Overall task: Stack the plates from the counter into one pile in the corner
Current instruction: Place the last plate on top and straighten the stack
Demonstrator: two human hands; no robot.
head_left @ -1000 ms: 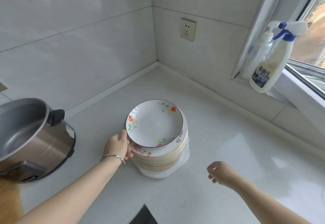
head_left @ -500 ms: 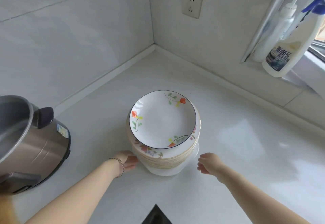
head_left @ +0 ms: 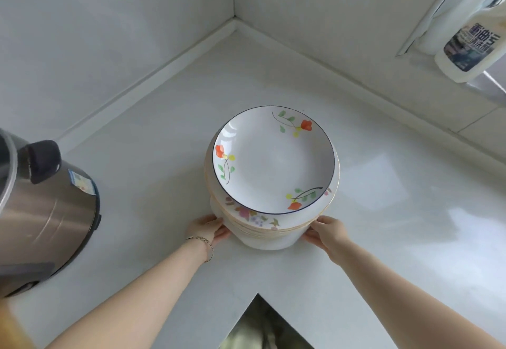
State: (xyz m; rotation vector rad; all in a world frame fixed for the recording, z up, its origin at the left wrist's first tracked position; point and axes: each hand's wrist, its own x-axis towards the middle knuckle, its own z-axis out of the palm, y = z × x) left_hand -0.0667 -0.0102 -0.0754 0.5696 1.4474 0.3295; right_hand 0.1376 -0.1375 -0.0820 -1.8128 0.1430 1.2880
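Corner of a domestic kitchen. A white countertop [head_left: 153,157] meets two tiled walls [head_left: 109,33]. On it stand a stainless-steel rice cooker [head_left: 46,211] and a stack of floral plates [head_left: 273,162]. A labelled cleaning-fluid bottle [head_left: 468,47] stands at upper right, beside a window frame [head_left: 427,14].

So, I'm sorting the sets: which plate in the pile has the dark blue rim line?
The top plate, the one with orange flowers. The rest of the pile below it shows gold edges and pastel flowers.
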